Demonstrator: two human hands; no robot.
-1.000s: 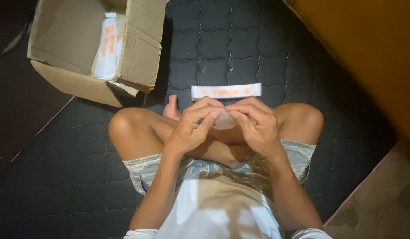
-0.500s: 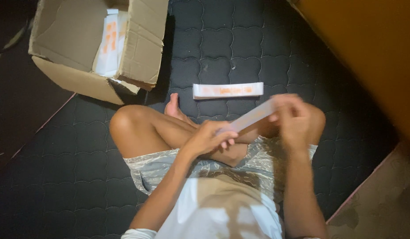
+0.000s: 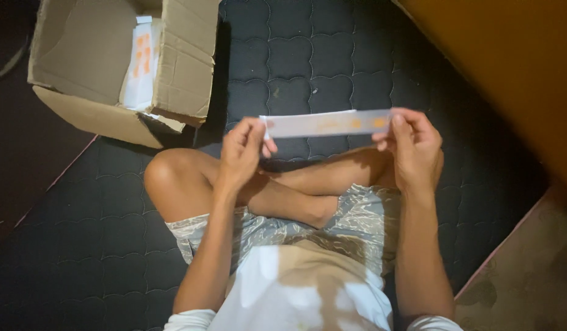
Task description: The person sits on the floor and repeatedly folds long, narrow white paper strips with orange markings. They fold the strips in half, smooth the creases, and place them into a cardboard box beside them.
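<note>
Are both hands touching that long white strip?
Touching. The head view shows the left hand pinching one end of the white strip and the right hand pinching the other end.

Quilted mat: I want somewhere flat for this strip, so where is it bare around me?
The dark quilted mat is bare ahead of the strip, between the cardboard box and the orange panel. More bare mat lies outside the knee, below the box. The lap is crowded: crossed legs, left hand and right hand holding the strip's ends.

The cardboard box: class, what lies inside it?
Inside the cardboard box, white packets with orange print lean by the flap. The box wall hides their lower ends and anything deeper.
</note>
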